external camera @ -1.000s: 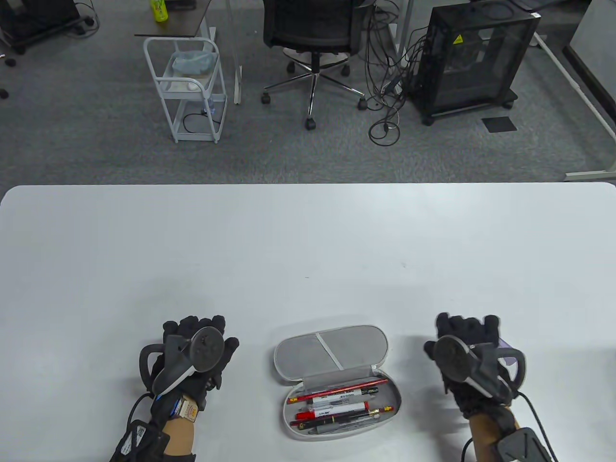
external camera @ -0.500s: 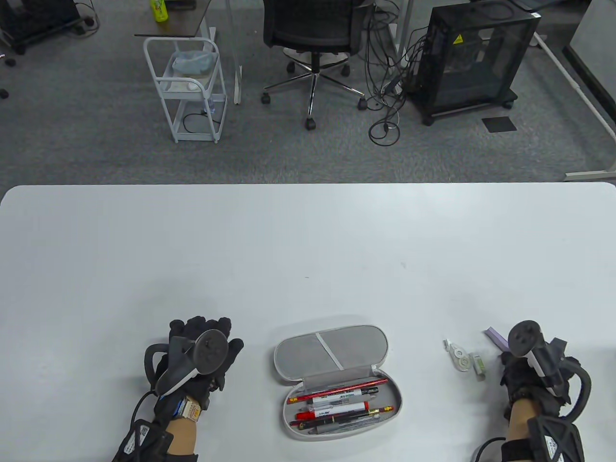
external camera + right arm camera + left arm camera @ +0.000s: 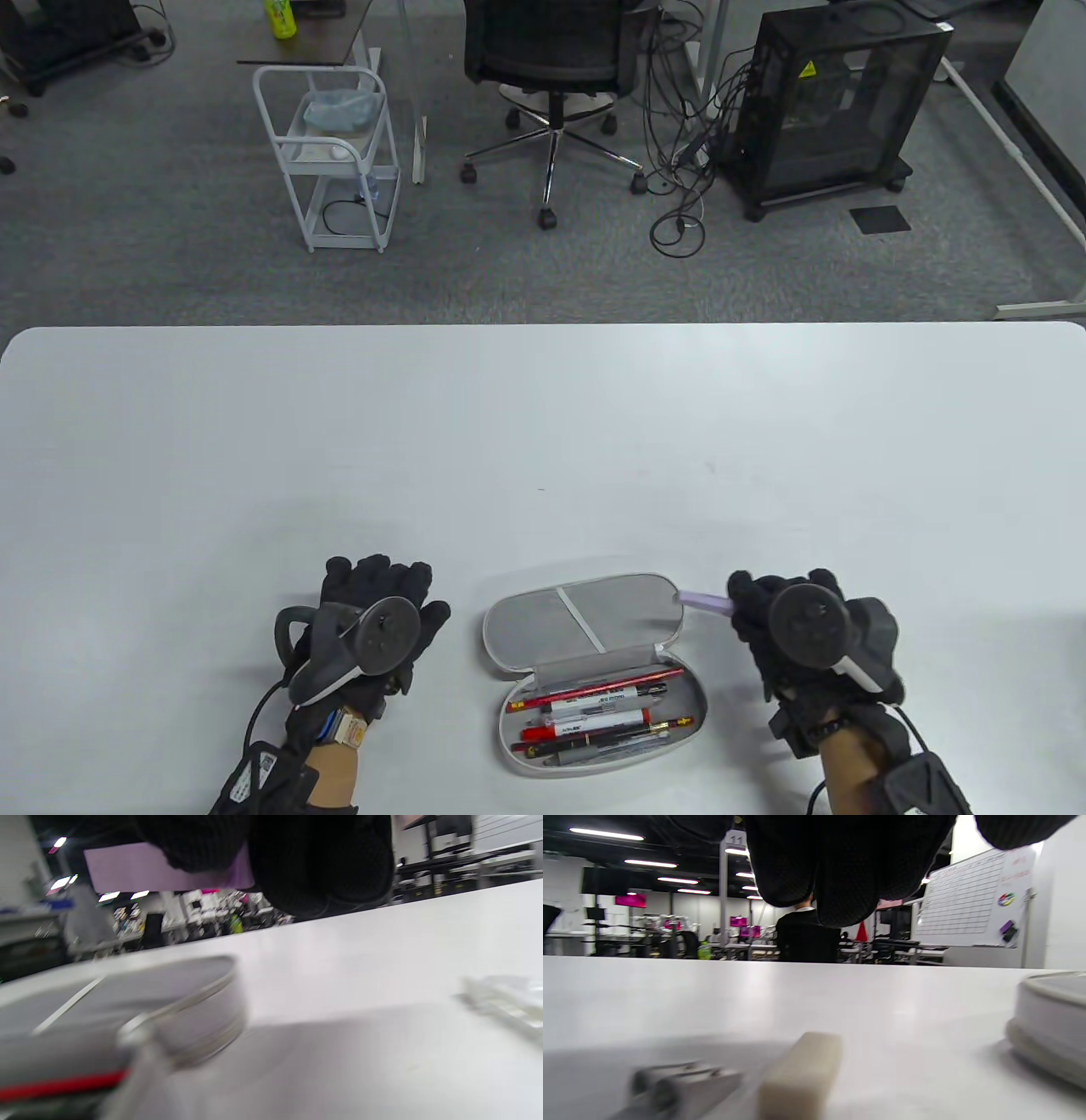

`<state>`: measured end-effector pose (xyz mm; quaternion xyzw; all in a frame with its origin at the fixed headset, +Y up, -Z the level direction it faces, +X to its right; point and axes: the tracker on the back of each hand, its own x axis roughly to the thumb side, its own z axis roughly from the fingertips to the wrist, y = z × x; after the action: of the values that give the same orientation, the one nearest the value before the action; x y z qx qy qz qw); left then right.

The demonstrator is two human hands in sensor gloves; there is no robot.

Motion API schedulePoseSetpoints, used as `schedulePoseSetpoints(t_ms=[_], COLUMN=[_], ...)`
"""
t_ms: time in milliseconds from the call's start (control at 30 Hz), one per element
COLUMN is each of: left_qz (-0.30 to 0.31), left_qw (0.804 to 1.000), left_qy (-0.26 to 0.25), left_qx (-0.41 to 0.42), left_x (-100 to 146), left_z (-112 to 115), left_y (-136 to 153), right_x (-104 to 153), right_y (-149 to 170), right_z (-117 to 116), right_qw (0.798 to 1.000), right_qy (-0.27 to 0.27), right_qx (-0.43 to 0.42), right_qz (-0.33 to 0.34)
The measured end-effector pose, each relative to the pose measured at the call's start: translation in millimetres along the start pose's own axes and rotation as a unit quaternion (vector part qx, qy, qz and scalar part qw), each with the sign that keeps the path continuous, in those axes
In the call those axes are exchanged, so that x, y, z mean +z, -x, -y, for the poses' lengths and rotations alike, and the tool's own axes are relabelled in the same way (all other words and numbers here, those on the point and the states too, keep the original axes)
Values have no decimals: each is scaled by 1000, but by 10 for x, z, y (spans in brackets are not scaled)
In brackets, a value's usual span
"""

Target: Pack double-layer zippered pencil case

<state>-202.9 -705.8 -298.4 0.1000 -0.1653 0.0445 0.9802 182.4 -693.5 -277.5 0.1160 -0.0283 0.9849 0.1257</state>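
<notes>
No legible text; right hand (image 3: pixel 793 632) holds purple strip (image 3: pixel 702 601) by case (image 3: pixel 594 671).

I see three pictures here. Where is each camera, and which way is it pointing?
Table view: sits high, looks down at the table and the office floor beyond; shows both gloved hands, left hand and right hand.
Left wrist view: sits low under the left hand, looks across the tabletop; fingers hang in from the top.
Right wrist view: low under the right hand, tilted; its fingers pinch a purple strip.
All three views share the open pencil case.
</notes>
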Motion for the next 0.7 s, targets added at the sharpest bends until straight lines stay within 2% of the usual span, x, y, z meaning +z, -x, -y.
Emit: schedulePoseSetpoints(t_ms=[133, 167, 233, 300, 333, 433, 500, 567, 600, 633, 700], left_qz=[42, 56, 77, 91, 96, 112, 124, 137, 147, 160, 182], left_qw=[999, 998, 996, 994, 993, 989, 985, 981, 978, 975, 968], left_qy=[5, 6, 7, 8, 8, 3, 9, 11, 11, 21, 50], left_qx=[-18, -31, -47, -58, -63, -95, -123, -138, -146, -153, -163], left_x=[-21, -25, -30, -38, -45, -78, -121, -166, -200, -242, -330], left_z=[22, 26, 31, 32, 34, 53, 84, 100, 99, 101, 114], left_y=[-219, -293, -406, -498, -548, -670, -774, -890, -958, -1028, -1130], right_x=[-131, -199, -302, -409, -480, -603, -648, -628, -589, -544, -462], right_y=[-300, -347, -388, -385, -358, -288, -255, -249, -261, -285, -320], right_z=[-150, -198, -241, -246, -244, -234, -229, -206, -191, -182, -169], right_qw=[998, 996, 991, 988, 986, 984, 986, 992, 994, 994, 992], right_qy=[-39, -66, -97, -107, -129, -146, -140, -82, -25, 2, 12], right_qx=[44, 62, 87, 106, 103, 77, 58, 64, 84, 105, 123], right_qz=[9, 7, 2, -7, -26, -61, -75, -78, -68, -39, -20])
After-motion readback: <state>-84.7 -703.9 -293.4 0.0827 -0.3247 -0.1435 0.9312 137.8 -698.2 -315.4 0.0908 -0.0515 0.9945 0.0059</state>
